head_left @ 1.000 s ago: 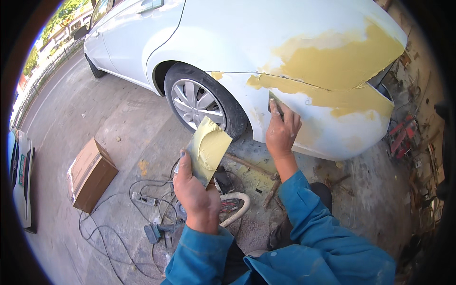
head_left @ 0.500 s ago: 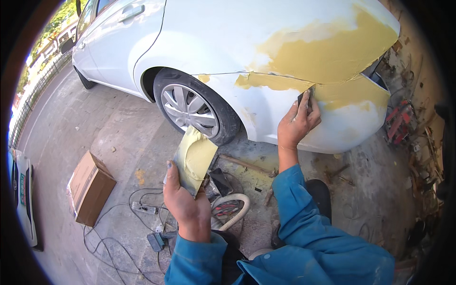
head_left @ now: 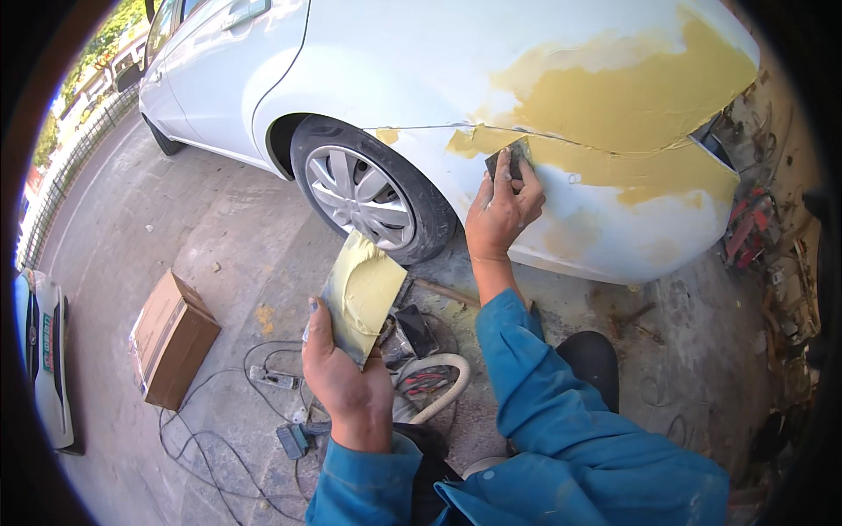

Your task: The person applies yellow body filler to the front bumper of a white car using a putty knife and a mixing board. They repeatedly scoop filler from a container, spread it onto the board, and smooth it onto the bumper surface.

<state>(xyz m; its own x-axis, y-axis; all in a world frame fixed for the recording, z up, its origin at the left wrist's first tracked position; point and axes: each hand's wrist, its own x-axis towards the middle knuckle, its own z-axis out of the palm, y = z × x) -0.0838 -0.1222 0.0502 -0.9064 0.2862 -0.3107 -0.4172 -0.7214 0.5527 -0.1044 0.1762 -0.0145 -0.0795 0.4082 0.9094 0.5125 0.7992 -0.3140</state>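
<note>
My left hand point(head_left: 351, 394) grips a flat palette plate point(head_left: 340, 287) by its lower edge, thumb on the near side. A thick layer of pale yellow body filler point(head_left: 368, 276) covers much of that plate. Pinched in my right hand point(head_left: 502, 210) is a small dark putty spreader point(head_left: 506, 160), its edge against the white car's rear bumper point(head_left: 605, 241), just below the panel seam. Yellow filler point(head_left: 614, 92) coats the rear fender above that seam, and a band of it runs along the bumper. My fingers partly cover the spreader.
Left of the spreader is the car's rear wheel point(head_left: 360, 197). On the concrete floor lie a cardboard box point(head_left: 180, 346), tangled cables point(head_left: 197, 443), a cream hose point(head_left: 447, 394) and a wooden strip point(head_left: 445, 291). Debris point(head_left: 789, 289) lines the right side; another vehicle point(head_left: 46, 359) stands at far left.
My right hand has moved left along the bumper seam with the spreader, which now shows more of its face. My left hand holds the palette plate in nearly the same place.
</note>
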